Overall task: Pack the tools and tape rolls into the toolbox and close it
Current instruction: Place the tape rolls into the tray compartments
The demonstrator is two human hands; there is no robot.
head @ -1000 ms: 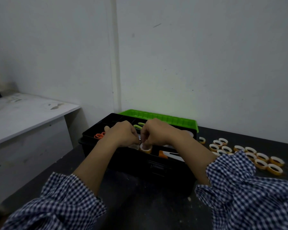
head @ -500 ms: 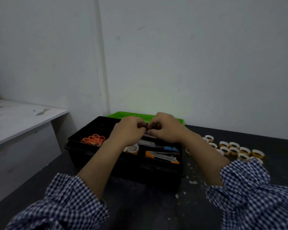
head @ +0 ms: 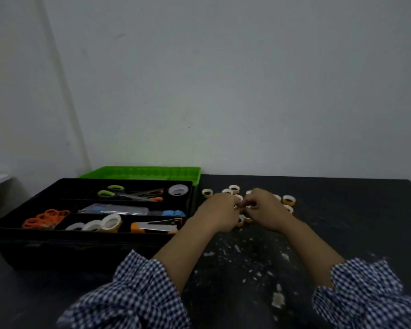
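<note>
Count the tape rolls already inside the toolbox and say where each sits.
4. Three lean together in the toolbox's front compartment. One white roll lies in the back right corner. Others may be hidden.

Counter (head: 342, 222): black, dusty top.
Toolbox (head: 81, 248): stands open at left.
Tape rolls (head: 288, 200): loose group just right of toolbox.
White crumbs (head: 277, 299): scattered in front, perhaps paper bits.

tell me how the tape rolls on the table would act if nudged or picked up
The tape rolls lie flat, so a nudge would likely slide them, not roll them. Small hollow rings, probably light and easy to pinch; on edge they might roll.
</note>
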